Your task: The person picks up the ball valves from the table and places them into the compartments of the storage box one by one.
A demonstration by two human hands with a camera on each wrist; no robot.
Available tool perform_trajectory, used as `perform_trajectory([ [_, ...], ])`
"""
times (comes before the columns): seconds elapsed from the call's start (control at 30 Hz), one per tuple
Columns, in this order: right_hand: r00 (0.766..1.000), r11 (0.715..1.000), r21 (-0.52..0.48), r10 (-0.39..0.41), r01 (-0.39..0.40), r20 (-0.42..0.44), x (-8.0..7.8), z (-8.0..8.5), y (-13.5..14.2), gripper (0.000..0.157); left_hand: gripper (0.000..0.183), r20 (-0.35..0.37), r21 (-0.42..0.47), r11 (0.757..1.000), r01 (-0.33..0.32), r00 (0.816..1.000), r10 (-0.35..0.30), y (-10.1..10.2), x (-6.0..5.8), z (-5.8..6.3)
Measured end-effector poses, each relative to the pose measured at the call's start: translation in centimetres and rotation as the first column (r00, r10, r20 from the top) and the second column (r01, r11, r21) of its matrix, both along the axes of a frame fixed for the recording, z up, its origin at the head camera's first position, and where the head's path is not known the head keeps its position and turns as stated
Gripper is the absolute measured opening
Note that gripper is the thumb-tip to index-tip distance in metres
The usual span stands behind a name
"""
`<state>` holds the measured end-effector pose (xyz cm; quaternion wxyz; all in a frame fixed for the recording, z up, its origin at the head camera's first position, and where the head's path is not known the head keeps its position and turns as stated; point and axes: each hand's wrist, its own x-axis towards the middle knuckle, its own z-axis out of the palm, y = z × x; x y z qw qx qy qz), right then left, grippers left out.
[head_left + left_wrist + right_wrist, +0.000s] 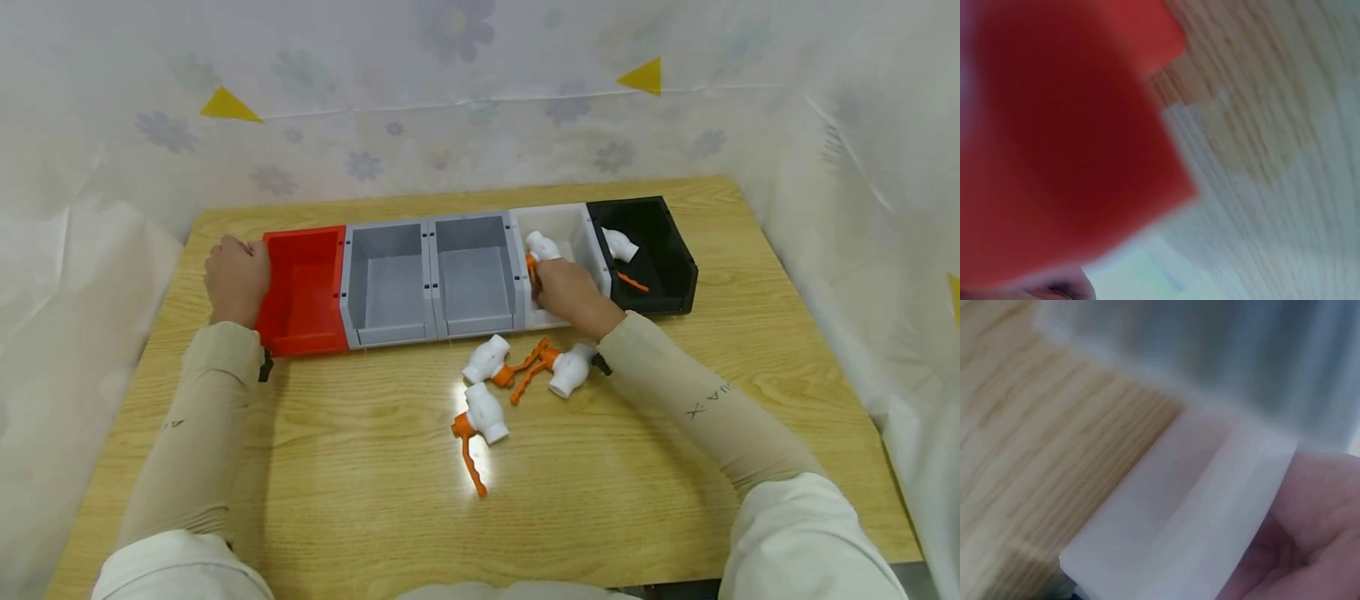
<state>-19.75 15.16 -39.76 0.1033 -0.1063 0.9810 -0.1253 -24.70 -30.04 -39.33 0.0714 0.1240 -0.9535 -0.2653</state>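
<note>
Reaching over the white bin's (568,222) front edge, my right hand (568,289) pinches a valve (543,246) inside, body slanting toward the far left corner, handle frontward. My left hand (238,279) curls at the red bin's (303,287) left edge; whether gripping, I can't tell.

There, on the right sleeve (727,425), a dark X (696,412) showed, the letters (717,392) beside it too small to settle; over on the left sleeve (195,442), a mark (174,423) looked like an A!
</note>
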Motion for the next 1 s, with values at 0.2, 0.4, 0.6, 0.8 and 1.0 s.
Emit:
perform_trajectory([
  [0.2,1.000,1.000,0.005,0.004,-0.004,0.021,0.4,0.2,0.4,0.009,0.031,0.002,0.007,1.000,0.004,1.000,-0.004,0.1,0.1,-0.2],
  [0.4,1.000,0.999,-0.041,0.001,-0.001,-0.006,2.2,1.5,1.3,0.020,0.030,0.014,0.012,1.000,0.002,1.000,-0.002,0.0,0.0,-0.2],
  [0.6,0.997,0.993,-0.106,0.034,-0.042,-0.071,4.5,3.0,2.6,0.024,0.031,0.012,0.005,1.000,-0.001,1.000,0.001,0.0,0.1,0.0],
  [0.8,0.999,0.992,-0.129,0.006,-0.012,-0.047,7.5,4.8,2.8,0.028,0.031,-0.001,0.001,1.000,-0.004,1.000,0.004,0.2,0.4,0.4],
  [1.0,0.996,0.990,-0.116,0.077,-0.082,-0.049,10.4,5.7,1.7,0.026,0.031,0.003,-0.001,1.000,-0.008,1.000,0.008,0.3,0.5,0.6],
])
